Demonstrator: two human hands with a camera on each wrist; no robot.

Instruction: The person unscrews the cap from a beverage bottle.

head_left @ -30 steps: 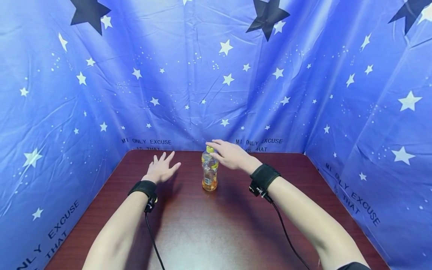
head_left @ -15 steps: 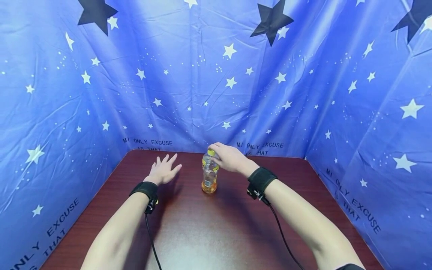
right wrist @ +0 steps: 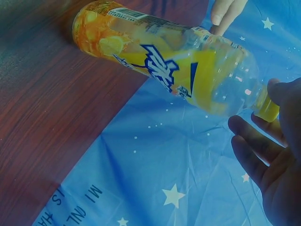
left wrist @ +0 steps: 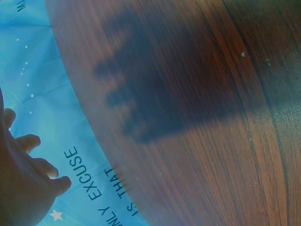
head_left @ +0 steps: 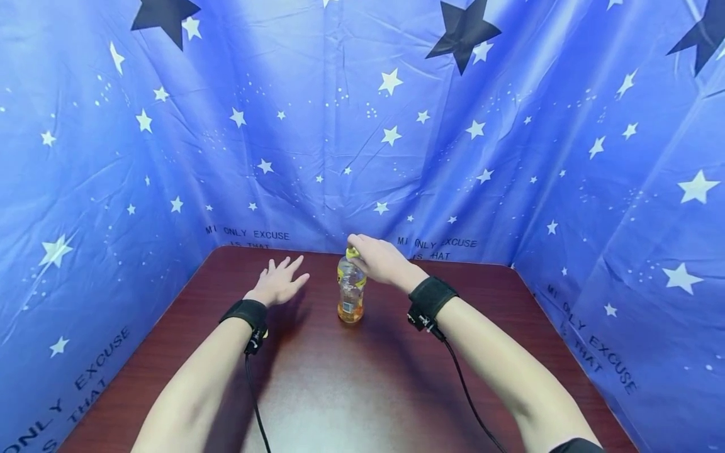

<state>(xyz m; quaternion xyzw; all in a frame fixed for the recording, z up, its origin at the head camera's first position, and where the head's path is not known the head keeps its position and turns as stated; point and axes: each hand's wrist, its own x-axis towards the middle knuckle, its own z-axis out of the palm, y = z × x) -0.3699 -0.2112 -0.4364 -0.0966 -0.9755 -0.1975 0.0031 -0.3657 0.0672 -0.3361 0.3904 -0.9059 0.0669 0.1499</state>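
Observation:
A clear plastic drink bottle (head_left: pixel 351 292) with a yellow and clear label and an orange-coloured bottom stands upright near the table's far side. Thumb and fingers of my right hand (head_left: pixel 381 259) pinch its yellow cap (right wrist: pixel 267 109) from above, as the right wrist view shows closer up; the other fingers spread beside the bottle neck. My left hand (head_left: pixel 276 284) hovers over the table to the left of the bottle, fingers spread, holding nothing. In the left wrist view its fingers (left wrist: pixel 44 167) show at the lower left, and its shadow falls on the wood.
The dark red wooden table (head_left: pixel 317 377) has a blue star-printed curtain (head_left: pixel 317 126) around its back and sides. Each wrist wears a black strap with a small camera, and a black cable (head_left: pixel 255 402) trails from each towards me.
My right hand has gone from resting loosely over the bottle top to pinching its cap, turning slightly. The left hand barely shifts, and the bottle remains upright.

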